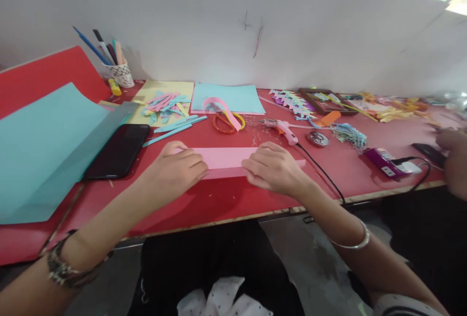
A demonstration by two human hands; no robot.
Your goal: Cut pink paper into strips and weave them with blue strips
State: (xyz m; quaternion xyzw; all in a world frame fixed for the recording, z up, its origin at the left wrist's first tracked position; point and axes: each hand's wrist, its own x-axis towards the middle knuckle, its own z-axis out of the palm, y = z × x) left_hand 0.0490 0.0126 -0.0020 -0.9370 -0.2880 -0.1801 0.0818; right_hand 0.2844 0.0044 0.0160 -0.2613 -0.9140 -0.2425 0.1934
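Note:
A long strip of pink paper (224,158) lies across the red table in front of me, with a fold line running along its length. My left hand (178,166) is closed on its left end, fingers curled over the edge. At the other end my right hand (272,169) grips the strip the same way, and a bit of paper sticks out past it. Both thumbs are mostly hidden. Just beyond the strip are scissors (224,125) with red and yellow handles, a curled pink strip (222,106) lying over them. A pink glue gun (282,128) rests beyond my right hand.
A black phone (118,151) and large blue sheets (47,155) lie at left. Cut paper strips (168,105) sit on yellow paper near a pen cup (121,73). Rightward are a purple power box (386,162), cables, paper crafts and another person's hand (454,145).

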